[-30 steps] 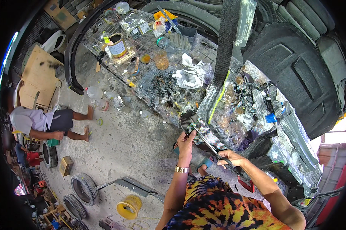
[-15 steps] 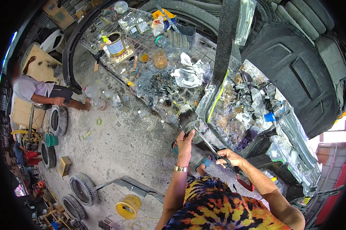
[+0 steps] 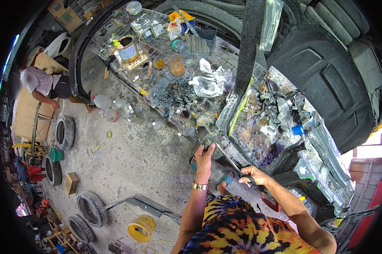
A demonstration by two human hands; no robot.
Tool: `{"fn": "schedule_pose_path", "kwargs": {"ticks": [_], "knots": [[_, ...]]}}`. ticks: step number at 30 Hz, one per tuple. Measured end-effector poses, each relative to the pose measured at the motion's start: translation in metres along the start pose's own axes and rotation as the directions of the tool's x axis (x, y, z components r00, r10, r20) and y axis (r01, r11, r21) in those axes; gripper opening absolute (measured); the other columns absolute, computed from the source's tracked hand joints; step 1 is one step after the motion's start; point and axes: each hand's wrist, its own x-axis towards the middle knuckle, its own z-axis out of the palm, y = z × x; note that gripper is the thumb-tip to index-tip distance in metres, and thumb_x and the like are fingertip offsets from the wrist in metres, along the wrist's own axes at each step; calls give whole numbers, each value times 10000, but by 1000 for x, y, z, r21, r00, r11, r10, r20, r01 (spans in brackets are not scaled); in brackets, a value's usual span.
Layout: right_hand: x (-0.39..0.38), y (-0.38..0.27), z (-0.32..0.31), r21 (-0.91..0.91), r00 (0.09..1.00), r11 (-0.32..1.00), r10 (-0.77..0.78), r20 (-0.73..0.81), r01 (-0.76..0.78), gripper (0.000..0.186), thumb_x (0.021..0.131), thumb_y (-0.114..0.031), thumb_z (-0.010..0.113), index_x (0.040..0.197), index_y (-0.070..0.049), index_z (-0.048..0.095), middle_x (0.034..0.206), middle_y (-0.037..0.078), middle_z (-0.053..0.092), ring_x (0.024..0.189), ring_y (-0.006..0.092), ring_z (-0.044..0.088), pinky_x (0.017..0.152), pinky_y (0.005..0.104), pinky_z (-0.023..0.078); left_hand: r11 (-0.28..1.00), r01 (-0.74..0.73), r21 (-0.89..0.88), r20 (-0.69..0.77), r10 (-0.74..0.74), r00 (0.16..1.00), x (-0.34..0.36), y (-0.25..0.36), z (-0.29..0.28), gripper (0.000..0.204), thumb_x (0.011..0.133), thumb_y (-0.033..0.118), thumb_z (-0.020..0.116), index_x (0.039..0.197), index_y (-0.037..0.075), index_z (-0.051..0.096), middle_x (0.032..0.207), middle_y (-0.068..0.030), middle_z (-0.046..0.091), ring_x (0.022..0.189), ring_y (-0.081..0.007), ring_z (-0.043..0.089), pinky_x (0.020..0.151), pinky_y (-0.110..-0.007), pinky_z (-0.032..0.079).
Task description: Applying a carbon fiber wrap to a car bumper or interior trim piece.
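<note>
1. The left hand [image 3: 205, 157] is raised at the near edge of the tabletop [image 3: 115, 53], thumb and fingers pinched shut on the lower end of a strip of woven carbon cloth [image 3: 212, 136]. A gold bracelet [image 3: 200, 186] sits on that wrist.
2. The right hand [image 3: 252, 173] is closed around the handles of a pair of scissors [image 3: 230, 160]. The blades point up and to the left, toward the left hand, and lie against the cloth just beside the pinching fingers. How far apart the blades stand cannot be told.
3. The cloth strip hangs over the tabletop's near edge and runs up onto it as a long dark band [image 3: 246, 46] with a yellow-green line [image 3: 239, 111] along one side.
4. The tabletop is a wire grid under clear plastic sheet. On it, well apart from the hands: a metal tin [image 3: 128, 50], a crumpled white rag [image 3: 210, 82], a blue scrap [image 3: 298, 130] and loose offcuts of cloth.
5. On the concrete floor [image 3: 140, 161] to the left: tyres [image 3: 65, 132], a yellow reel [image 3: 142, 227], a small wooden box [image 3: 72, 183].
6. Another person [image 3: 45, 84] crouches at far left, near sheets of cardboard.
</note>
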Motion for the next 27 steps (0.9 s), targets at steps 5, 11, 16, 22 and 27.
{"fn": "schedule_pose_path", "kwargs": {"ticks": [5, 11, 16, 22, 27], "knots": [[-5, -5, -4, 9, 994, 999, 41, 106, -42, 327, 830, -354, 727, 845, -62, 579, 663, -8, 545, 584, 94, 556, 557, 255, 440, 994, 79, -80, -72, -85, 994, 1, 15, 5, 184, 801, 190, 770, 747, 153, 598, 693, 121, 502, 583, 11, 380, 495, -192, 296], [0, -24, -1, -62, 993, 997, 47, 104, -41, 348, 840, -370, 705, 827, -56, 556, 654, 2, 544, 593, 95, 559, 555, 255, 440, 999, 4, -54, -48, -7, 999, 17, 5, -11, 174, 794, 206, 777, 768, 154, 613, 698, 113, 523, 584, 10, 401, 487, -202, 300], [15, -24, -1, -61, 996, 998, 13, 83, -8, 323, 840, -345, 710, 821, -56, 567, 649, 1, 546, 577, 97, 560, 525, 254, 437, 997, -61, -55, -2, 61, 998, 15, 7, -9, 103, 811, 134, 750, 790, 153, 651, 734, 87, 622, 595, 9, 498, 501, -178, 345], [25, -29, 9, -77, 1000, 997, 2, -24, -4, 371, 804, -358, 754, 717, -72, 535, 594, -9, 519, 495, 85, 532, 450, 238, 399, 997, -38, -69, -14, 37, 999, 15, 8, -6, 142, 825, 127, 740, 759, 131, 614, 695, 112, 533, 598, 11, 387, 528, -194, 285], [25, -26, 13, -56, 999, 998, -6, -50, 3, 379, 800, -356, 758, 699, -73, 527, 574, -12, 512, 470, 81, 522, 433, 233, 394, 998, -43, -48, -14, 42, 999, 13, 11, -3, 98, 830, 111, 729, 798, 107, 637, 722, 104, 558, 621, 8, 398, 550, -195, 294]]}}
